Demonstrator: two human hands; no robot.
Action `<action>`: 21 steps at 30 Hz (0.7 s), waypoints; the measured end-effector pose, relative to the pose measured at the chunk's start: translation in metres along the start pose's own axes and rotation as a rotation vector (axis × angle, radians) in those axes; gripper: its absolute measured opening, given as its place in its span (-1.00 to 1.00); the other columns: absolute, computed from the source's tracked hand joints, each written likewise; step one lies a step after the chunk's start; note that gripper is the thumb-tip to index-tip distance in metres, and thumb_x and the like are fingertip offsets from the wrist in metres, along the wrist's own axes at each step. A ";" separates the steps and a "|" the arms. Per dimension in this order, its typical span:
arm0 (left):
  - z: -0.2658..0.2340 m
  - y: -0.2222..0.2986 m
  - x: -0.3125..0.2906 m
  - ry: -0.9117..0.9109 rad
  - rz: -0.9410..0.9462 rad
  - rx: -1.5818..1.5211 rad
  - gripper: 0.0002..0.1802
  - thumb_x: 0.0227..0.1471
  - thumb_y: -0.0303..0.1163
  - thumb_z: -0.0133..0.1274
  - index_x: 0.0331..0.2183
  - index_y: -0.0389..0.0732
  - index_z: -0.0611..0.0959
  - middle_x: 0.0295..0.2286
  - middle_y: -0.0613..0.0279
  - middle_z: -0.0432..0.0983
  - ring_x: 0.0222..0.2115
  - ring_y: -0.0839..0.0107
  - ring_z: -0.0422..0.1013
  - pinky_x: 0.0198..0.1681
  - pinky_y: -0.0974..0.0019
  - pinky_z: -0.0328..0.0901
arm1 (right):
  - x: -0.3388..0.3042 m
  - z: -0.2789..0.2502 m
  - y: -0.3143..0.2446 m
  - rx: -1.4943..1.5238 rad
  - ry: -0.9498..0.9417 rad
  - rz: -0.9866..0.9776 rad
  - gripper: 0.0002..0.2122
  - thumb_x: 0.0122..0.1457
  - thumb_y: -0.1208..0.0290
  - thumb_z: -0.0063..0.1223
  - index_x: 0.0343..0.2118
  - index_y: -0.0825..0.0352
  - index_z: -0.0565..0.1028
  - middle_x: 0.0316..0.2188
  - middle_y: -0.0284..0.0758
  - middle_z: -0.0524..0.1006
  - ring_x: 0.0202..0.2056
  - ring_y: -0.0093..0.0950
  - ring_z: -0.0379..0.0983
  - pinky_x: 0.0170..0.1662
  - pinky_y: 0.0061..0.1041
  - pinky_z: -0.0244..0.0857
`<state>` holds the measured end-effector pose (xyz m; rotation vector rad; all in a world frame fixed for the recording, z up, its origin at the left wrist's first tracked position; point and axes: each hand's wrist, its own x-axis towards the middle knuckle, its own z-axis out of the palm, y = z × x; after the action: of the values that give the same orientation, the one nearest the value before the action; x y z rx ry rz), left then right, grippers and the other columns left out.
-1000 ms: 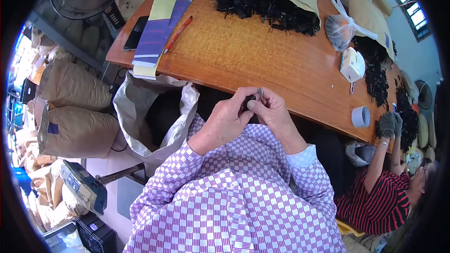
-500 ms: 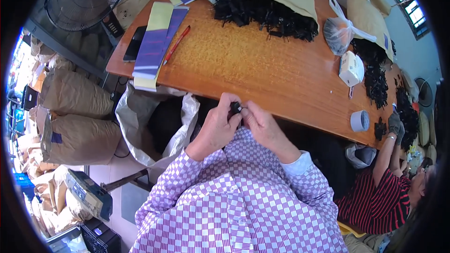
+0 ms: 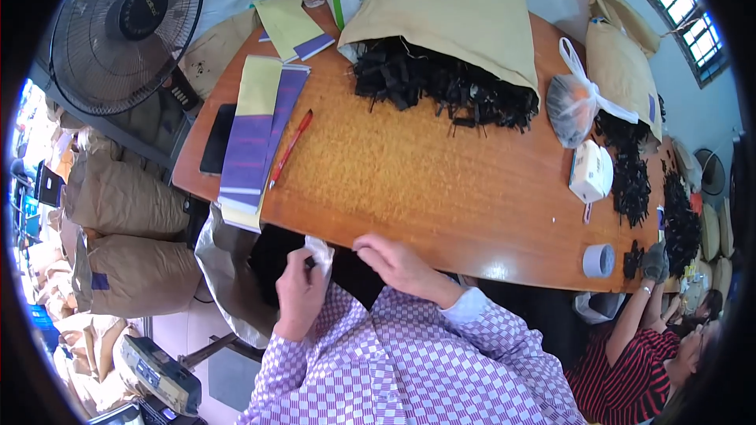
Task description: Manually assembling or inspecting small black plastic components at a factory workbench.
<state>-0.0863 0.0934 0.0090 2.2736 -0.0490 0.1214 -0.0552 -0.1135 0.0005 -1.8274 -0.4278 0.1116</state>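
My left hand is over the white woven sack below the table edge. Its fingers are curled in, with a dark patch between them that I cannot make out as a held piece or shadow. My right hand hangs by the near edge of the table, fingers stretched to the left and thumb apart, with nothing seen in it. Farther back, small black parts spill in a heap from the mouth of a big tan paper sack.
On the table's left lie a phone, purple and yellow paper slips and a red pen. A tied plastic bag, tissue pack and tape roll stand right. A co-worker's gloved hand touches black parts. A fan stands left.
My hands have parted from the small black piece they held together. The left moved left and down to the sack; the right stayed by the table edge. The view has tilted up.
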 end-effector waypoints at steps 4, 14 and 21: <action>-0.017 -0.042 0.002 -0.085 -0.106 0.350 -0.49 -0.07 -0.42 0.07 -0.02 -0.20 0.38 -0.18 -0.07 0.41 -0.15 0.00 0.35 -0.13 0.08 0.24 | 0.023 -0.073 0.012 -0.121 0.192 0.192 -0.79 0.21 0.41 -0.01 -0.13 0.35 0.43 -0.50 -0.38 0.47 -0.49 -0.61 0.38 -0.42 -0.63 0.24; 0.022 0.103 0.154 -0.561 0.331 -0.086 -0.59 -0.02 -0.44 0.09 -0.08 -0.26 0.46 -0.16 -0.05 0.43 -0.12 0.04 0.39 -0.10 0.20 0.31 | 0.120 -0.237 0.062 1.087 0.463 0.463 -0.65 0.25 0.40 -0.12 0.10 0.00 0.23 -0.73 -0.54 0.12 -0.77 -0.70 -0.08 -0.73 -0.68 -0.21; 0.181 0.151 0.291 -0.318 0.760 0.161 -0.46 -0.06 -0.41 0.09 -0.01 -0.32 0.36 0.05 -0.10 0.16 0.05 -0.06 0.17 0.05 0.09 0.18 | 0.161 -0.263 0.050 0.773 0.663 0.034 -0.52 0.23 0.43 -0.10 0.18 0.00 0.07 -0.72 -0.57 0.08 -0.77 -0.75 -0.05 -0.73 -0.73 -0.20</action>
<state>0.2044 -0.1407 0.0368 2.2964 -1.1015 0.1607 0.1826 -0.3082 0.0552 -1.0175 0.1196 -0.2720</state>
